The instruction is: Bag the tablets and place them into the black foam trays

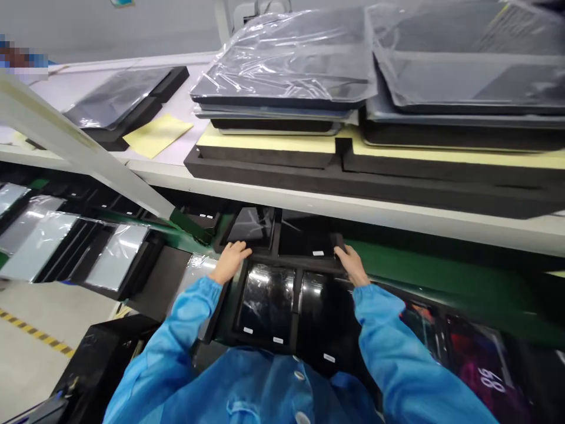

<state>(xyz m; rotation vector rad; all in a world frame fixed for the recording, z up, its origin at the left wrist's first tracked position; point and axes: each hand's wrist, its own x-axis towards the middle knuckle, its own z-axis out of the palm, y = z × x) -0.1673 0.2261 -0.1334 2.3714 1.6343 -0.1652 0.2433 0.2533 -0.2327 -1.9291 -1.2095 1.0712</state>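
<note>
A black foam tray (276, 237) with two dark, glossy screen panels lies in front of me under the shelf. My left hand (231, 260) grips its near left corner, fingers over the edge beside the left panel (251, 227). At the opposite end, my right hand (352, 264) holds the tray's right edge, next to the right panel (306, 232) with its small white label. The undersides of both hands are hidden. Closer to my body, another foam tray holds a film-covered dark panel (268, 297) and a larger black panel (326, 312).
Above runs a white shelf (170, 171) bearing stacked, plastic-wrapped panels (286, 65) on foam. A slanted white post (88, 147) crosses on the left. More trays of panels (117, 256) line the green conveyor (410, 268); lit screens (479, 359) sit at right.
</note>
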